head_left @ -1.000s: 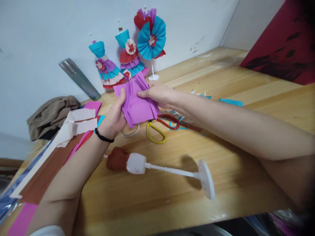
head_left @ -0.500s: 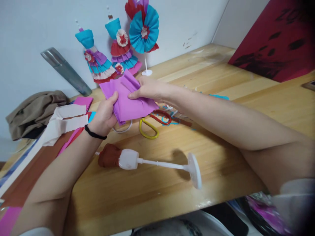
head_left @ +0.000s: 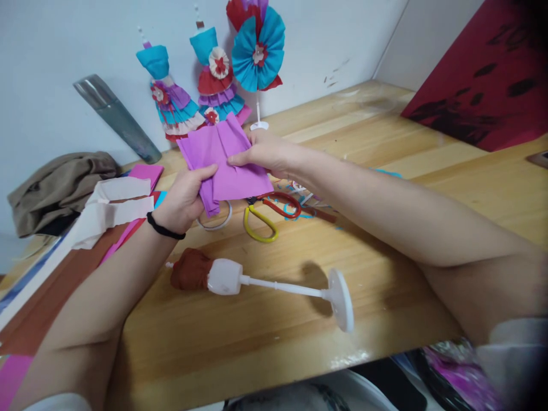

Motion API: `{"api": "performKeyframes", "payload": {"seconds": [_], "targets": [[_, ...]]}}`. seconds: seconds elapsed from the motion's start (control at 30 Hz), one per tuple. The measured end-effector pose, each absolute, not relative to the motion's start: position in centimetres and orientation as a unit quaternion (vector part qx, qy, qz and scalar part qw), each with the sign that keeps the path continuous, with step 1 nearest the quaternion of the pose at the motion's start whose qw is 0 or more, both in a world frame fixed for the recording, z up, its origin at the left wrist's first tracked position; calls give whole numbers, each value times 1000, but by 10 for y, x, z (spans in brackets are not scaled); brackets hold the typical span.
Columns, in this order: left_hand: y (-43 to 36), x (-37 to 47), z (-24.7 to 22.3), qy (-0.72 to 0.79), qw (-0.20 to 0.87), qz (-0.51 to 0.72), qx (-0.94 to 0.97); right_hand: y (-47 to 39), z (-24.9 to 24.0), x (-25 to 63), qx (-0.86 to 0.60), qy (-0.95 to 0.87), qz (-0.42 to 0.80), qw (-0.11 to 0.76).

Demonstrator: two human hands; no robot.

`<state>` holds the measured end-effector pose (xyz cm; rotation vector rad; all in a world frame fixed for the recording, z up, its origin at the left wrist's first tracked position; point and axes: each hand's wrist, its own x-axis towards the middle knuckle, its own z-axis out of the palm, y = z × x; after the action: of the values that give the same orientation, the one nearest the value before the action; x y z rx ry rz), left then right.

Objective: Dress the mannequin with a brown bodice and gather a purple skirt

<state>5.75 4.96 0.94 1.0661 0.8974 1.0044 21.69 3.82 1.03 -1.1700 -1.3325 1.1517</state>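
Between my two hands is folded purple crepe paper (head_left: 231, 177), held up above the table. My left hand (head_left: 186, 197) pinches its left side, thumb on top and fingers underneath. My right hand (head_left: 261, 154) grips the upper right part, with the thumb pressed on the face and the other fingers hidden behind. Below the paper lie scissors (head_left: 261, 228) with one yellow and one red handle; their blades are mostly hidden. Nearer to me, a small white dress-form stand (head_left: 226, 277) lies on its side, its bust wrapped in brown paper.
Several decorated paper dress forms (head_left: 171, 103) stand along the wall. A grey-green bottle (head_left: 120, 123) leans there too. Paper strips (head_left: 72, 274) and a brown cloth (head_left: 64, 188) lie at left. Scraps (head_left: 303, 208) lie behind the scissors; a red panel (head_left: 479, 80) stands at right.
The purple paper has been turned slightly and its layers shifted between my hands, the left thumb moving inward. The view has shifted a little. The stand and scissors lie as before.
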Motion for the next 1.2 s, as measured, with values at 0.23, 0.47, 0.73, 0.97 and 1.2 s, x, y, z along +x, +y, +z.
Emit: {"api": "performKeyframes", "payload": {"seconds": [0.23, 0.47, 0.73, 0.97, 1.2], "targets": [[46, 58, 12, 342, 700, 418, 467, 36, 7, 213, -438, -531, 538, 487], [42, 58, 9, 346, 698, 394, 488, 31, 4, 206, -406, -506, 561, 513], [47, 59, 10, 375, 672, 465, 437, 33, 10, 213, -390, -557, 563, 470], [41, 60, 12, 332, 699, 445, 452, 35, 5, 210, -415, -540, 553, 480], [48, 57, 13, 340, 674, 498, 426, 32, 15, 212, -424, -503, 546, 519]]}}
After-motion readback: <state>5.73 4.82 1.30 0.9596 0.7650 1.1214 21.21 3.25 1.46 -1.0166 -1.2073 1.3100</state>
